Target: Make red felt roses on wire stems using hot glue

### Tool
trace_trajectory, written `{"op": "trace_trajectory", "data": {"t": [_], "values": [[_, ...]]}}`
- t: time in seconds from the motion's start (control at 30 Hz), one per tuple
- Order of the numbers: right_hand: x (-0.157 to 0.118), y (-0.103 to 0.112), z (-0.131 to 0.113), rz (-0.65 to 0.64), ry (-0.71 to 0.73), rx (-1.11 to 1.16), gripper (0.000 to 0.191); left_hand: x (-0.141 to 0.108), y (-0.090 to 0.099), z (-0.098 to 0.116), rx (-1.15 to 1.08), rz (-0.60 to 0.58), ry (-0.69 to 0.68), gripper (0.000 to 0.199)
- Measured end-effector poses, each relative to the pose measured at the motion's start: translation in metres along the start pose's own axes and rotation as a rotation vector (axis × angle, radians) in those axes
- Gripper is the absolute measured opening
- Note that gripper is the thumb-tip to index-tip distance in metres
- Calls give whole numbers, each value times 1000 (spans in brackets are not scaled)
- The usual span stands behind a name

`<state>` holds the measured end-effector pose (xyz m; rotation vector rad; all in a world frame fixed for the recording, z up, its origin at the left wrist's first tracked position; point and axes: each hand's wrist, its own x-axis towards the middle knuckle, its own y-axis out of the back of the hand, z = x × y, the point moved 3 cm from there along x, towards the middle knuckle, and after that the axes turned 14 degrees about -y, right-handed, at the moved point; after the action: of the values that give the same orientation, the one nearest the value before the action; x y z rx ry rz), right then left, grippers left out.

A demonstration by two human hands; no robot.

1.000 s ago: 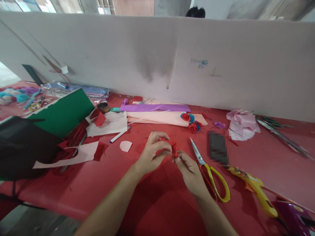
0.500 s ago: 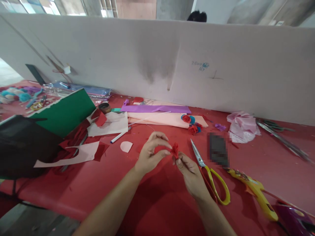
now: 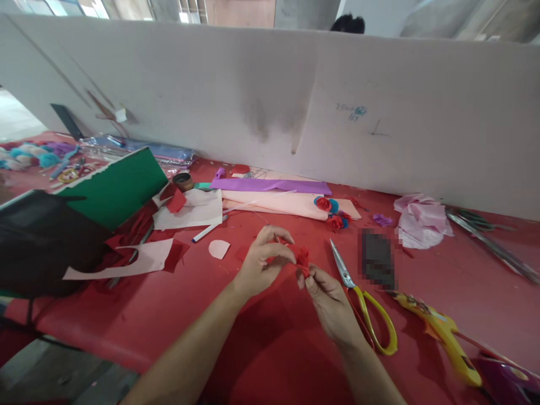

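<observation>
Just above the red table, a small red paper flower (image 3: 302,257) is between my hands. Its base is pinched between the thumb and fingers of my right hand (image 3: 327,295). My left hand (image 3: 264,261) is curled at the flower's left side, its fingertips on a red petal strip that partly hides behind them. To the right of my right hand lie scissors (image 3: 371,320) with yellow handles, blades pointing away. A pale pink paper piece (image 3: 219,248) rests left of my left hand.
A yellow glue gun (image 3: 442,337) and a blurred-out dark object (image 3: 378,259) lie at the right. Finished red and blue flowers (image 3: 324,204), peach paper (image 3: 274,203) and a white pen (image 3: 208,229) are behind my hands. A black bag (image 3: 46,242) stands left; a white partition (image 3: 189,84) closes the back.
My left fingers have closed in on the flower, and its petals look wrapped wider. The whole view has shifted slightly; the tools lie as before.
</observation>
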<state>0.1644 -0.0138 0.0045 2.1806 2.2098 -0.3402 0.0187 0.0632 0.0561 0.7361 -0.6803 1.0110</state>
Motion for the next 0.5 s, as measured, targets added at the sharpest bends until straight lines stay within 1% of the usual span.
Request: {"op": "trace_trajectory", "data": {"t": [0.13, 0.3, 0.5], "values": [[0, 1, 0, -1, 14, 4, 22, -1, 2, 2, 0, -26, -18, 22], [0, -2, -7, 5, 30, -27, 20, -1, 2, 5, -12, -18, 38, 10], [1, -2, -8, 3, 47, -40, 22, -1, 1, 4, 46, -57, -12, 1]]}}
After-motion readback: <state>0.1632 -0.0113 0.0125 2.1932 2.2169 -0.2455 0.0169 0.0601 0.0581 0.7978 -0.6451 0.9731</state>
